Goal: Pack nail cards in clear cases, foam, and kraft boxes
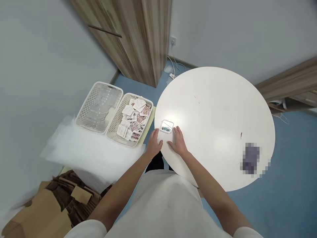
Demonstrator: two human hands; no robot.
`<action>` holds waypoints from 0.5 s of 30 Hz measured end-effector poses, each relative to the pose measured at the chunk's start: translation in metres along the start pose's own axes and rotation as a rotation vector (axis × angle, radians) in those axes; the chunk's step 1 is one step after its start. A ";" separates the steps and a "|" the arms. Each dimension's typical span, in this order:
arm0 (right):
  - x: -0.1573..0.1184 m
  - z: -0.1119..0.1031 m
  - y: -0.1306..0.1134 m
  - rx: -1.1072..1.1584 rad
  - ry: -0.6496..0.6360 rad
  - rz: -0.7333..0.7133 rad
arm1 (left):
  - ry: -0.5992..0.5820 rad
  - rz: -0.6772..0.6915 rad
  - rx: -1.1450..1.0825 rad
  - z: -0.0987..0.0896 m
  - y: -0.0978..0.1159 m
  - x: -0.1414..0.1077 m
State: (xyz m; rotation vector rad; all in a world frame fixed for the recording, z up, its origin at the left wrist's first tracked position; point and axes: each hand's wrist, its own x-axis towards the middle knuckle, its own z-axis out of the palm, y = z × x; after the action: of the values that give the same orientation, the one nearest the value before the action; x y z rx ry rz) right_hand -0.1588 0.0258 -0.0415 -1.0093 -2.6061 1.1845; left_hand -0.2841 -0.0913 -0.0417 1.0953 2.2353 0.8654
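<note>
A small clear plastic case [166, 125] lies on the near left part of a round white table [210, 102]. Inside it, along the lower side, is a row of small shiny teal and dark pieces, too small to name. My left hand [154, 144] rests at the table's edge on the left of the case, its thumb apart from the fingers. On the other side my right hand [178, 142] lies on the table with thumb and fingers spread, fingertips close to the case's right edge. Neither hand holds anything; whether the fingertips touch the case I cannot tell.
Left of the table, a white basket [110, 132] holds many printed cards, beside another basket [81, 110] of clear plastic cases. White sheeting [94, 148] and a cardboard box [42, 215] sit nearer me. A pixelated purple item [251, 159] lies at the table's right.
</note>
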 end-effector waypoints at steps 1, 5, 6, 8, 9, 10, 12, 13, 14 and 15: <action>-0.007 -0.002 0.001 0.018 -0.007 -0.009 | 0.018 -0.012 0.005 0.001 0.002 -0.010; -0.038 -0.007 -0.001 0.064 -0.002 -0.065 | 0.049 -0.084 0.040 0.004 0.005 -0.059; -0.045 -0.007 -0.003 0.070 0.003 -0.092 | 0.053 -0.098 0.050 0.003 0.003 -0.072; -0.059 -0.006 -0.010 0.081 -0.004 -0.164 | 0.093 -0.146 0.071 -0.002 -0.002 -0.098; -0.064 -0.005 -0.015 0.087 -0.018 -0.204 | 0.130 -0.182 0.079 -0.006 -0.006 -0.110; -0.068 -0.003 -0.020 0.093 -0.039 -0.247 | 0.172 -0.228 0.084 -0.010 -0.010 -0.121; -0.074 0.000 -0.032 0.097 -0.099 -0.331 | 0.243 -0.324 0.084 -0.020 -0.021 -0.140; -0.075 0.002 -0.037 0.096 -0.137 -0.370 | 0.274 -0.369 0.086 -0.024 -0.026 -0.149; -0.075 0.004 -0.042 0.093 -0.183 -0.407 | 0.298 -0.401 0.088 -0.028 -0.031 -0.157; -0.075 0.006 -0.047 0.087 -0.239 -0.436 | 0.318 -0.422 0.088 -0.031 -0.035 -0.164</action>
State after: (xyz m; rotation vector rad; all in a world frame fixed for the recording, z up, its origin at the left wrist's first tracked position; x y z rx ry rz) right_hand -0.1274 -0.0465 0.0002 -0.2692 -2.7169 1.3476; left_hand -0.2321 -0.2521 -0.0206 0.5071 2.6524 0.8048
